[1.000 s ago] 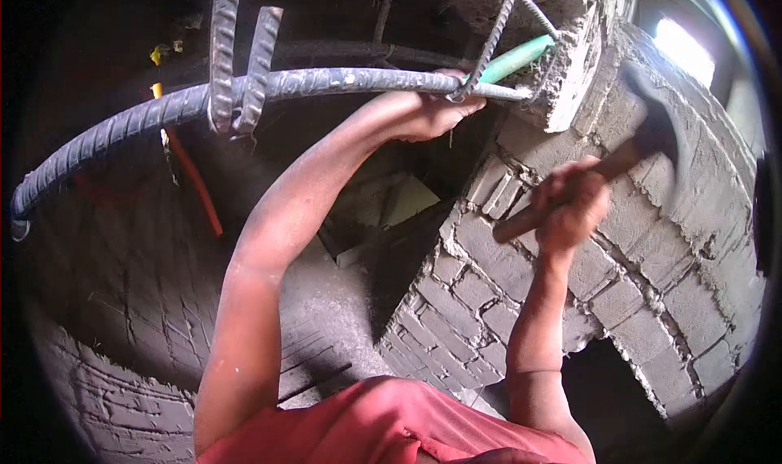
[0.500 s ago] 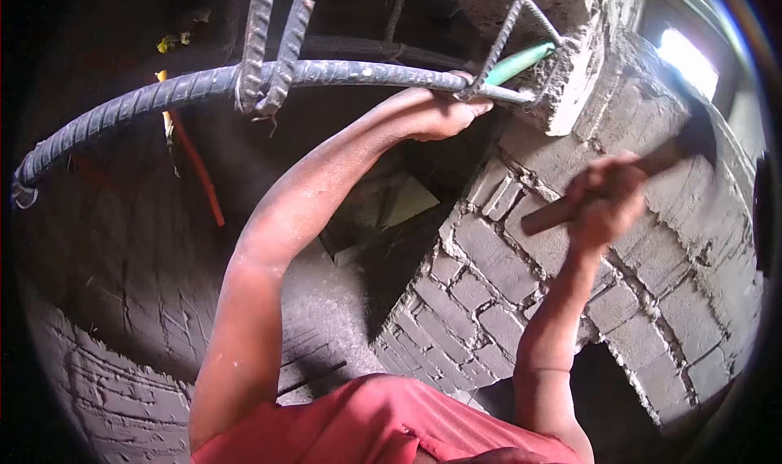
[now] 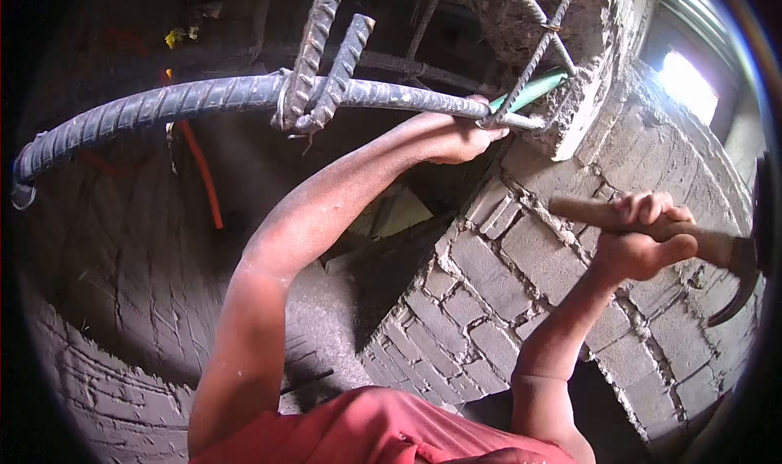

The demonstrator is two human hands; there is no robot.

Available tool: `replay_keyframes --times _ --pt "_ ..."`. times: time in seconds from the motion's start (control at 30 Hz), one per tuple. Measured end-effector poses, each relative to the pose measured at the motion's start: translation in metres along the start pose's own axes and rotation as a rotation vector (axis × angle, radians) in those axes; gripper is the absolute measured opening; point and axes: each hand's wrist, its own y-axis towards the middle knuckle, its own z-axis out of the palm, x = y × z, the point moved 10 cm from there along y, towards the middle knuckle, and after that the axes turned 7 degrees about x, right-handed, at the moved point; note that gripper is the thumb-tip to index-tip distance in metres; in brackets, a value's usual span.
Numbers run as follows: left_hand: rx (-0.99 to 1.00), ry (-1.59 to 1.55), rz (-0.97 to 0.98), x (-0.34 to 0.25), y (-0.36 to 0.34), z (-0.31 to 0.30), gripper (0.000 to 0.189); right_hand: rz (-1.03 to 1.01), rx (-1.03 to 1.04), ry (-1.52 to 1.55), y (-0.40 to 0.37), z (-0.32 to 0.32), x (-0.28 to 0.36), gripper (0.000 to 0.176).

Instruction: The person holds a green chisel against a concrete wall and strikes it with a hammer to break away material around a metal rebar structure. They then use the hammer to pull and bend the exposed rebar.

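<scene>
My right hand (image 3: 648, 234) grips the wooden handle of a hammer (image 3: 590, 211) at the right. The hammer's curved dark metal head is near the right edge of the view. My left hand (image 3: 466, 142) is closed at the far end of a thick ribbed steel bar (image 3: 204, 97), just under where thinner rebar crosses it; its fingertips are partly hidden by the bar. A green tube (image 3: 533, 91) slants beside the crossing, against the broken concrete. A bent piece of rebar (image 3: 314, 57) hooks around the thick bar.
A rough concrete column (image 3: 582, 114) rises at the upper right. Below it stands a block wall (image 3: 493, 260) with mortar joints. An orange tube (image 3: 201, 171) hangs at the left. A bright opening (image 3: 688, 85) shows at the upper right.
My right hand has moved right and down with the hammer, whose head has swung down to the right edge. The bars and my left hand appear slightly lower and farther right.
</scene>
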Motion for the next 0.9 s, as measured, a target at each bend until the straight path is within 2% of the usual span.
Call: replay_keyframes --times 0.03,0.1,0.13,0.17,0.2,0.23,0.27,0.37,0.4,0.43,0.5,0.57,0.6,0.63,0.67,0.7,0.77,0.8,0.83,0.9 --pt "0.007 0.019 -0.007 0.000 0.001 0.001 0.025 0.029 0.066 0.340 -0.004 -0.001 -0.022 0.047" --pt "0.023 -0.013 -0.051 0.000 -0.001 0.001 0.025 0.203 0.102 -0.854 -0.040 -0.062 -0.092 0.047" --pt "-0.043 -0.072 0.088 -0.001 0.003 0.004 0.025 0.433 0.160 -0.772 -0.048 -0.047 -0.106 0.046" --pt "-0.008 -0.146 0.064 0.004 0.004 0.008 0.026 0.663 0.200 -0.676 -0.063 -0.022 -0.111 0.046" --pt "0.009 -0.114 0.004 0.003 0.008 0.003 0.026 0.664 0.158 -0.713 -0.058 -0.015 -0.092 0.043" --pt "0.040 -0.096 -0.076 0.008 0.004 0.007 0.026 0.556 0.095 -0.541 -0.055 -0.016 -0.081 0.045" --pt "-0.025 -0.096 0.008 0.002 0.001 0.004 0.027 0.453 0.037 -0.444 -0.048 -0.020 -0.062 0.047" --pt "0.010 -0.034 -0.013 0.003 0.002 0.003 0.027 0.071 -0.035 -0.039 -0.004 -0.013 -0.003 0.051" --pt "0.014 -0.004 -0.061 0.006 0.002 0.003 0.027 -0.011 0.014 0.086 0.001 -0.023 0.000 0.055" --pt "0.010 -0.002 -0.065 0.006 0.002 0.001 0.027 -0.086 0.065 0.096 -0.001 -0.005 -0.001 0.051" --pt "0.035 -0.026 -0.043 0.001 0.000 0.003 0.027 0.192 0.128 -0.689 -0.035 -0.051 -0.090 0.046" --pt "-0.007 -0.114 -0.079 0.007 -0.002 0.006 0.028 0.678 0.265 -0.619 -0.065 -0.022 -0.118 0.045" --pt "-0.030 -0.068 -0.049 0.006 0.004 0.002 0.028 0.590 0.290 -0.868 -0.054 -0.029 -0.096 0.038" --pt "-0.042 -0.033 -0.033 0.010 0.005 0.005 0.028 0.572 0.246 -0.775 -0.051 -0.021 -0.079 0.039" --pt "0.031 -0.065 -0.122 0.003 -0.004 0.005 0.028 0.523 0.127 -0.576 -0.048 -0.033 -0.062 0.043" --pt "0.024 -0.058 -0.120 0.005 -0.001 0.002 0.028 0.446 0.020 -0.366 -0.035 -0.040 -0.052 0.047" --pt "0.029 -0.066 -0.048 -0.001 -0.003 0.002 0.028 0.083 0.019 0.001 -0.006 -0.012 -0.002 0.052" --pt "0.070 -0.007 -0.146 0.001 -0.007 0.002 0.029 -0.084 0.059 -0.009 0.002 -0.020 0.008 0.055" --pt "0.072 -0.006 -0.148 0.005 -0.006 0.002 0.029 -0.103 0.104 0.129 0.000 -0.014 -0.002 0.056" --pt "0.015 -0.042 -0.023 0.008 0.003 0.005 0.028 -0.340 0.099 -1.074 -0.038 -0.031 -0.052 0.050"
